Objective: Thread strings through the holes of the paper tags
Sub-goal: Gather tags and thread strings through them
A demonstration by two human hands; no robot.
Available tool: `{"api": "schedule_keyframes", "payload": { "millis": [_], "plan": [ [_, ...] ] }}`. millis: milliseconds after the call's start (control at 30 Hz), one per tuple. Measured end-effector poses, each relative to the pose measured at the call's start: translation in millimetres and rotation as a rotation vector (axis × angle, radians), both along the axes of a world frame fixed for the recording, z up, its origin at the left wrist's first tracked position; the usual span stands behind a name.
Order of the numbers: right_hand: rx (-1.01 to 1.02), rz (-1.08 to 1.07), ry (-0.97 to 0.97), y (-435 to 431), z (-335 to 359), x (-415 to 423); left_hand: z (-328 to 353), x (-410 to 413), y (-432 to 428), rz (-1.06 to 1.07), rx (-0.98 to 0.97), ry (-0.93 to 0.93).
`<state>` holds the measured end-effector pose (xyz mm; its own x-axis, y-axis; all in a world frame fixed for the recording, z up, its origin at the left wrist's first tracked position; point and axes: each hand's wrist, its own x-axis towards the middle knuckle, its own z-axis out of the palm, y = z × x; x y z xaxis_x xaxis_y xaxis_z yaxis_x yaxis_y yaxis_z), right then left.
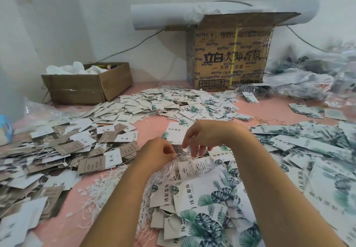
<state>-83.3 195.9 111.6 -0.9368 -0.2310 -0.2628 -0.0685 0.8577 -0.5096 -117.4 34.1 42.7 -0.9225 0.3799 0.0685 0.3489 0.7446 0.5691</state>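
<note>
I see the right grip (202,135) pinching the white leaf-printed paper tag (175,133) by its lower edge above the pink table (152,127), apparently offering its hole to the thin white string (177,156) pinched in the left grip (159,151).

big carton (229,58) w/ "立白", leaf tags (194,194) "服饰", brown tags (92,163) unreadable

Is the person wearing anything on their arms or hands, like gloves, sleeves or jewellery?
Nothing that shows. The left forearm and right forearm are bare as far as the frame reaches, with no sleeve cuffs in sight. The left hand and right hand wear no gloves, and no ring, watch or bracelet shows on the visible fingers and wrists.
</note>
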Motion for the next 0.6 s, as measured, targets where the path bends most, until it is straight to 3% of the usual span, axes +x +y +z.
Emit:
{"api": "schedule_keyframes", "payload": {
  "millis": [300,600],
  "plan": [
    [-0.053,-0.012,-0.016,0,-2,-2,17,3,5,0.010,0.361,0.020],
    [-0.343,0.029,-0.080,-3,-5,0,36,15,8,-0.055,0.599,0.134]
  ]
}}
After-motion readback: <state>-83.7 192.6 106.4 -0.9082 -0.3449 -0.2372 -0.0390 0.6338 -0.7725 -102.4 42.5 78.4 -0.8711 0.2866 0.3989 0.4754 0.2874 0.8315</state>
